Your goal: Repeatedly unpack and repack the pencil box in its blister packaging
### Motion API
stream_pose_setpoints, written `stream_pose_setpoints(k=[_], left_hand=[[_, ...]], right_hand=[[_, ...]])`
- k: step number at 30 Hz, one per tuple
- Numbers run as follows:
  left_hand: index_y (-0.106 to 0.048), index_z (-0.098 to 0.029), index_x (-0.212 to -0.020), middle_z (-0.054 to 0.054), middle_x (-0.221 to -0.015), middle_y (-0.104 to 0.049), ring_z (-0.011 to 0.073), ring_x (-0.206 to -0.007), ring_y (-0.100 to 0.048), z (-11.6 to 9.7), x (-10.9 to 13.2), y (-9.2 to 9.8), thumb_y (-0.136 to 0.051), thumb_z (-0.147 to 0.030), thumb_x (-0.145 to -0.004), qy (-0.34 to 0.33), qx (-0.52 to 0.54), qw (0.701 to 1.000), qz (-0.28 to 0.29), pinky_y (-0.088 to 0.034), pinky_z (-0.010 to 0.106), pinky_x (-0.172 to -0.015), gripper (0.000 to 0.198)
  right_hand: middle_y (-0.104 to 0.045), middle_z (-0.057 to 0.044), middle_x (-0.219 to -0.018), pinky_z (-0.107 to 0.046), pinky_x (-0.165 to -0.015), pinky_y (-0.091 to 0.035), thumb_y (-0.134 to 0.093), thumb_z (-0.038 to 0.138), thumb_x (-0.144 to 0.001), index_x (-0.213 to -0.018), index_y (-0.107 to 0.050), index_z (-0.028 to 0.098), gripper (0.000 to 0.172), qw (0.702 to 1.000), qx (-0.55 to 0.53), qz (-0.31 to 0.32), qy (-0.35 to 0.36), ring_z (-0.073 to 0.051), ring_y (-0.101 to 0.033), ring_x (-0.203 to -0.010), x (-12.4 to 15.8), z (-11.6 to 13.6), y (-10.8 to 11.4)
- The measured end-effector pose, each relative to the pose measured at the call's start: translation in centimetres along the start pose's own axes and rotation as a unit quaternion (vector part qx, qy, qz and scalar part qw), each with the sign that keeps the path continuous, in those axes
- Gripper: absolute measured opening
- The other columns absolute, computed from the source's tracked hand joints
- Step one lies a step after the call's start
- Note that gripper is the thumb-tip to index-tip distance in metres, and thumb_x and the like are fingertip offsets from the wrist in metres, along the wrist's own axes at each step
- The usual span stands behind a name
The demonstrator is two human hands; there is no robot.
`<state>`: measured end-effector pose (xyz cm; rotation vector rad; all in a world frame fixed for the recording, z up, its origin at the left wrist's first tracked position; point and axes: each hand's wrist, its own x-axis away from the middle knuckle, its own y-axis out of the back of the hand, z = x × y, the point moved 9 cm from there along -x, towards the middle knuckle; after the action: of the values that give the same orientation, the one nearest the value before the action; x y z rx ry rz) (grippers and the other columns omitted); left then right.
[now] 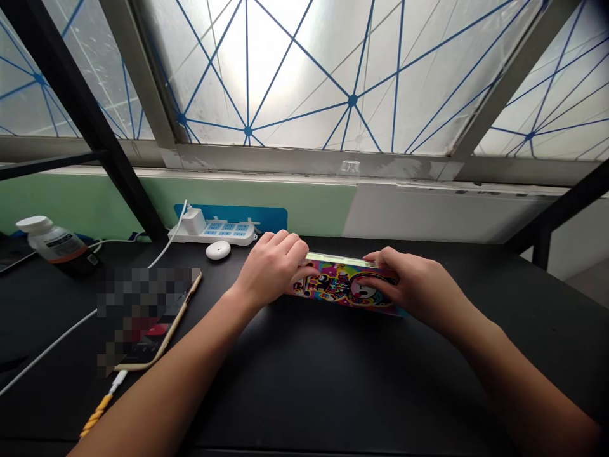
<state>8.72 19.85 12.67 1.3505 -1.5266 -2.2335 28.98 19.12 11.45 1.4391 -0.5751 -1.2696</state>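
A long, colourful box with cartoon prints stands on its long edge on the black desk. My left hand grips its left end, thumb on the printed face and the other fingers over the top. At the right end my right hand holds it too, with the thumb pressed on the print and fingers along the top edge. A pale yellow-green strip shows along the top of the box. The fingertips behind it are hidden.
Left of my arms lies a tablet-like device, partly blurred, with a beige edge and a cable. Behind are a white round case, a power strip and a bottle. Black frame bars slant at both sides.
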Motion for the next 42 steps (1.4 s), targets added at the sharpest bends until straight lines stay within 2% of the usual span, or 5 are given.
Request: stream_pose_setpoints(k=[4, 11, 16, 34, 42], left_hand=[[-0.061, -0.021, -0.093, 0.012, -0.126, -0.067, 0.0290, -0.111, -0.063, -1.2, 0.3, -1.1, -0.057, -0.047, -0.097, -0.024, 0.050, 0.997, 0.051, -0.039, 0.042, -0.098, 0.027], [-0.059, -0.022, -0.074, 0.007, -0.072, -0.069, 0.0255, -0.071, -0.066, -0.9, 0.5, -2.2, -0.046, -0.069, -0.092, 0.043, 0.101, 0.989, 0.102, -0.043, 0.041, -0.082, 0.053], [-0.061, -0.023, -0.113, 0.012, -0.118, -0.069, 0.0345, -0.110, -0.060, 0.7, 1.5, -4.5, -0.054, -0.072, -0.086, 0.096, 0.156, 0.971, 0.155, -0.042, 0.042, -0.088, 0.057], [-0.059, -0.024, -0.121, 0.013, -0.114, -0.065, 0.0358, -0.108, -0.058, 0.2, 2.4, -6.8, -0.046, -0.074, -0.088, 0.125, 0.113, 0.961, 0.221, -0.041, 0.047, -0.088, 0.062], [-0.055, -0.019, -0.130, 0.014, -0.113, -0.063, 0.0331, -0.105, -0.057, -1.5, 0.9, -4.8, -0.055, -0.073, -0.084, 0.061, 0.059, 0.989, 0.120, -0.040, 0.046, -0.090, 0.071]], right_hand=[[-0.072, -0.010, -0.104, -0.037, -0.067, -0.046, -0.051, 0.037, -0.094, -0.091, -0.059, 0.025, 0.014, 0.995, 0.040, 0.013, 0.094, -0.027, -0.065, -0.084, 0.3, 2.9, -0.9], [-0.063, -0.011, -0.113, -0.039, -0.078, -0.051, -0.055, 0.012, -0.081, -0.094, -0.056, 0.023, 0.017, 0.973, -0.044, 0.071, 0.217, -0.027, -0.058, -0.097, 1.2, 6.9, -3.8], [-0.061, -0.010, -0.118, -0.045, -0.087, -0.049, -0.059, 0.009, -0.077, -0.103, -0.057, 0.024, 0.031, 0.963, -0.074, 0.097, 0.241, -0.029, -0.054, -0.105, 1.8, 8.1, -4.8], [-0.057, -0.013, -0.139, -0.049, -0.105, -0.041, -0.061, 0.068, -0.083, -0.138, -0.051, 0.023, 0.072, 0.973, -0.160, 0.166, 0.025, -0.034, -0.051, -0.127, -0.6, 0.4, -6.9], [-0.061, -0.012, -0.127, -0.043, -0.093, -0.049, -0.079, 0.066, -0.063, -0.122, -0.052, 0.023, 0.078, 0.976, -0.185, 0.110, -0.013, -0.030, -0.060, -0.112, -1.0, -0.8, -5.4]])
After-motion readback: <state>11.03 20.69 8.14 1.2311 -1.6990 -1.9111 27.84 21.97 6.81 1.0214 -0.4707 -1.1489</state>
